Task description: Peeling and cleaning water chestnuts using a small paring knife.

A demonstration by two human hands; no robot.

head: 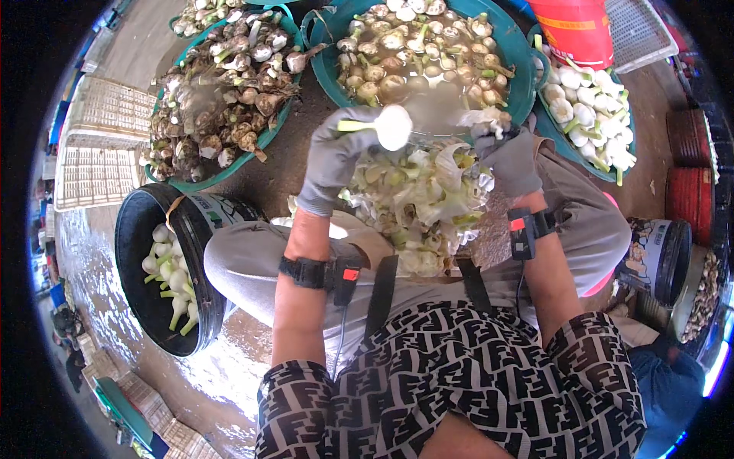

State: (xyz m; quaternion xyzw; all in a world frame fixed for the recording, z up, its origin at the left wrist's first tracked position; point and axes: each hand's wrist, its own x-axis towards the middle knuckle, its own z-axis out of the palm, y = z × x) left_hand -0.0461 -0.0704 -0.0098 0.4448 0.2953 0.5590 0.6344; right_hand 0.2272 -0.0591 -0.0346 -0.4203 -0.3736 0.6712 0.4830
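Observation:
A peeled white garlic bulb (394, 127) with a short green stem is held in my gloved left hand (335, 158), its stem pointing left. My right hand (509, 160), also gloved, pinches a whitish strip of peel (484, 117); whether the dark part at its fingers is a tool, I cannot tell. Below and between both hands lies a heap of garlic peelings (424, 192). Just beyond them stands a teal tub (519, 34) of muddy water with garlic bulbs floating in it. Part of the view there is blurred.
Unpeeled garlic (229, 97) fills a tub at the upper left. Peeled bulbs (590, 115) fill another at the right, beside a red bucket (573, 34). A tilted black bucket (127, 252) holds peeled bulbs by my left knee. Plastic crates (100, 178) stand farther left. A person (665, 378) is at lower right.

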